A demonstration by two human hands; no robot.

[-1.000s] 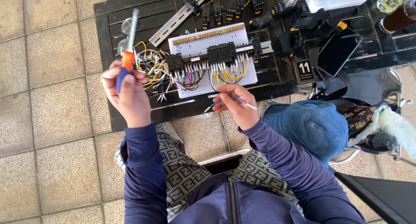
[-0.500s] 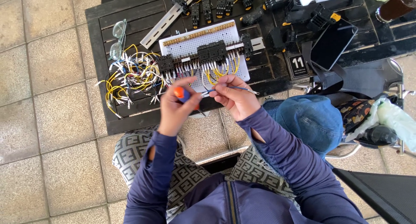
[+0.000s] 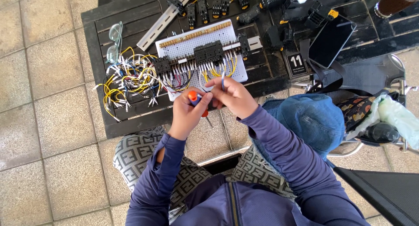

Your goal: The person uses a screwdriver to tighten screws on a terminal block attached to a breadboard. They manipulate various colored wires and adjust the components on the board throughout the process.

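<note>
Left hand (image 3: 187, 114), fingers closed around a screwdriver (image 3: 195, 100) with an orange-and-blue handle; its shaft shows below the fist, pointing toward 5 o'clock. Right hand (image 3: 235, 96), just beside the left at its 3 o'clock, thumb and forefinger pinched together on a thin blue wire (image 3: 222, 80) that rises toward 12 o'clock. Both hands sit at the near edge of the dark slatted bench (image 3: 126, 117).

At 12 o'clock of the hands lies a white perforated wiring board (image 3: 198, 38); a row of black terminal blocks (image 3: 205, 55) crosses it, with red, white and yellow leads fanning down from the blocks toward the hands. The wire's upper end meets this fringe of leads, so its exact seat cannot be told. At 9 to 10 o'clock a loose tangle of yellow and white wires (image 3: 128, 79) spreads over the bench. At 11 o'clock lie clear safety glasses (image 3: 114, 42) and a grey metal rail (image 3: 163, 20), set aslant. Further black relay sockets (image 3: 218, 3) stand along the far edge at 12 o'clock.

At 2 o'clock rest a black phone (image 3: 331, 40) and a small numbered black card (image 3: 297, 64). At 3 o'clock, off the bench, a blue denim hat (image 3: 312, 119) lies on a chair; beside it, an open bag holds a dark bottle (image 3: 379, 132) and pale green plastic wrapping (image 3: 399, 117).
</note>
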